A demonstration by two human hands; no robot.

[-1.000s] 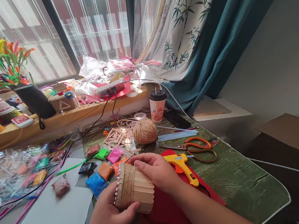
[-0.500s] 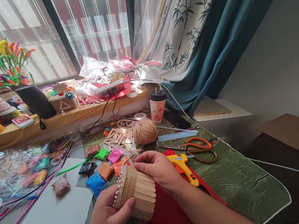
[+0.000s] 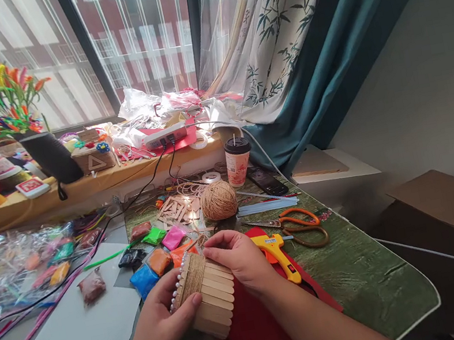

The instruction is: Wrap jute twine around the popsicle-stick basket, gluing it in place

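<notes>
A small pot made of wooden craft sticks (image 3: 214,295) lies tilted in my left hand (image 3: 160,316), with the thumb pressed on its side. Jute twine (image 3: 194,273) is wound round the pot in a band, and a row of white pearl beads (image 3: 177,287) edges one end. My right hand (image 3: 236,256) pinches the twine at the far side of the band, its fingertips close to the sticks. Beyond the hands sits the ball of jute twine (image 3: 218,201). A yellow glue gun (image 3: 281,257) rests on red felt (image 3: 318,288), just right of my right wrist.
Orange-handled scissors (image 3: 302,227) and pale glue sticks (image 3: 266,206) lie at the right. Several coloured clay packets (image 3: 144,279) are left of the pot, near a white sheet (image 3: 83,330). A lidded cup (image 3: 238,162) and a phone (image 3: 267,180) stand farther back.
The whole view has shifted slightly. Both hands keep their hold on the pot and the twine, and the pot has barely turned.
</notes>
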